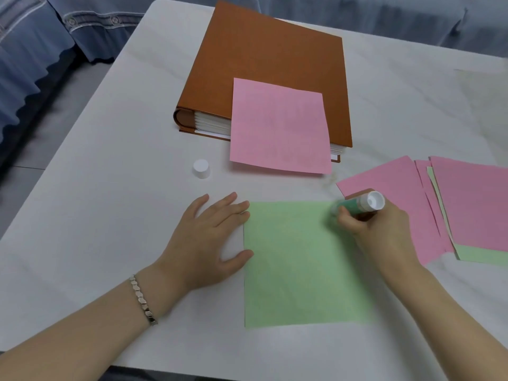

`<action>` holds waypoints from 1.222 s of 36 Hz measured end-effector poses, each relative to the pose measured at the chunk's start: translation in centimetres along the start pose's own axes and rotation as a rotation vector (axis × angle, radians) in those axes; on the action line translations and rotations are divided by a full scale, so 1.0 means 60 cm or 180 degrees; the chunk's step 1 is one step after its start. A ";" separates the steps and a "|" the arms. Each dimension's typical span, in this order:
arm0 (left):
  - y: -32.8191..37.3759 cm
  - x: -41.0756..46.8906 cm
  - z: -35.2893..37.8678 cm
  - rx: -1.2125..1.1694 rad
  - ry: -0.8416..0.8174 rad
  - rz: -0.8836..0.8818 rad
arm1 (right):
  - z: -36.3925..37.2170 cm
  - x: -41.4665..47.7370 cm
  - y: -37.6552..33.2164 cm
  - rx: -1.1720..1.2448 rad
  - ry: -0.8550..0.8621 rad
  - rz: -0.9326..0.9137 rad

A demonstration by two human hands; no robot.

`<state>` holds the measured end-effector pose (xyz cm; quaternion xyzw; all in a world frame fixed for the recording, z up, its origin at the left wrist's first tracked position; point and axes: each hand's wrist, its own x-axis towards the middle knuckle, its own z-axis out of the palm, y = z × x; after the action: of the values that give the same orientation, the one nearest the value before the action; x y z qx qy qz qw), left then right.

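A green paper sheet point(291, 265) lies flat on the white table point(115, 188) in front of me. My left hand point(206, 240) rests flat beside it, fingertips and thumb touching its left edge. My right hand point(376, 229) grips a green glue stick point(362, 204) with a white end, its tip down on the sheet's upper right corner. The stick's white cap point(201, 168) stands on the table to the upper left. A pink sheet point(280, 127) lies half on a brown album point(269, 64).
A spread of pink and green sheets point(467, 204) covers the table at the right. Blue fabric point(41, 50) hangs past the table's far left edge. A silver bracelet point(143, 299) is on my left wrist.
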<state>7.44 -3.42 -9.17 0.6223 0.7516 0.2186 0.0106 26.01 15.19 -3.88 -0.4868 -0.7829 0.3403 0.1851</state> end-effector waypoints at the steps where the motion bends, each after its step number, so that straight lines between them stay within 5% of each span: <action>1: 0.000 0.000 0.000 -0.0005 -0.0008 -0.0005 | -0.005 0.003 0.003 -0.0065 0.0042 -0.0003; 7: 0.001 -0.002 0.000 -0.0028 -0.0081 -0.0041 | -0.024 0.008 -0.001 -0.0081 0.0292 0.0048; 15: 0.004 -0.001 -0.002 -0.0021 -0.0044 -0.0053 | 0.037 -0.005 -0.028 0.0107 -0.0257 -0.0232; 33: 0.002 -0.001 -0.002 0.0032 -0.0123 -0.0065 | -0.029 0.006 0.005 0.0028 0.0242 0.0127; 44: 0.004 -0.002 -0.001 0.0034 -0.0112 -0.0081 | 0.031 -0.044 -0.026 0.0453 -0.0600 -0.0034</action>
<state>7.65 -3.54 -9.05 0.6165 0.7603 0.2035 0.0232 25.10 11.71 -3.96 -0.4341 -0.7733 0.4383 0.1465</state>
